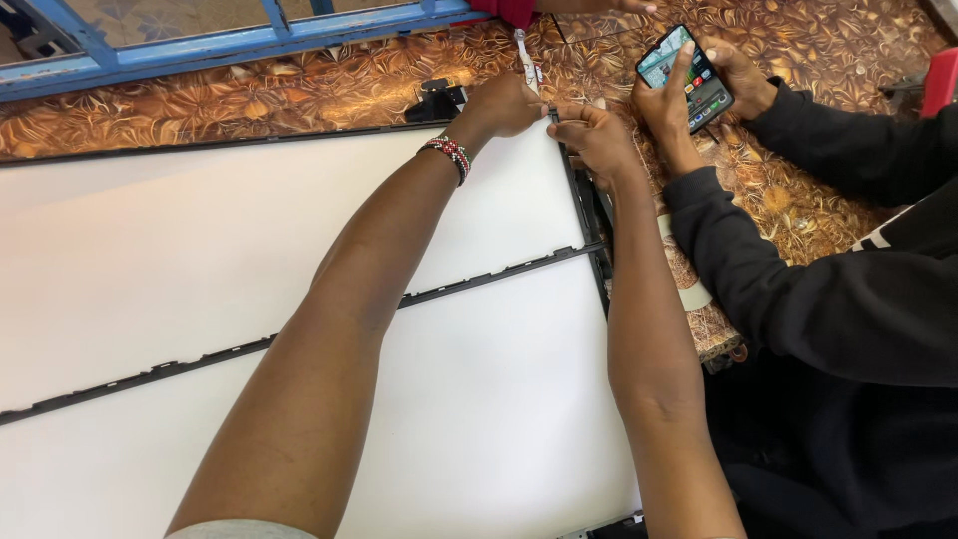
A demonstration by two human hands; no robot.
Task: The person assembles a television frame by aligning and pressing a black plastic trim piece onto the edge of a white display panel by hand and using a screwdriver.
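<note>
Here, a person's two bare arms stretch across a large white panel (200,250) lying flat on a brown floral-patterned surface (299,95). The left hand (504,105), with a red, white and dark beaded bracelet (449,155) at the wrist, is curled shut around a white-handled tool (526,62) that stands at the panel's far right corner. The right hand (597,140) sits just beside it, thumb and fingers pinched together at the top of the thin black frame edge (584,215) running down the panel's right side; what lies between those fingertips is too small to tell. A loose black frame strip (299,334) lies diagonally across the white panel, passing under the left forearm. A small black part (439,98) rests on the patterned surface just left of the left hand. To the right, another person in a dark long-sleeved top (828,299) holds a smartphone (687,75) in both hands, near the worker's right hand but apart from it. A blue-painted frame (230,45) runs along the far edge of the scene.
</note>
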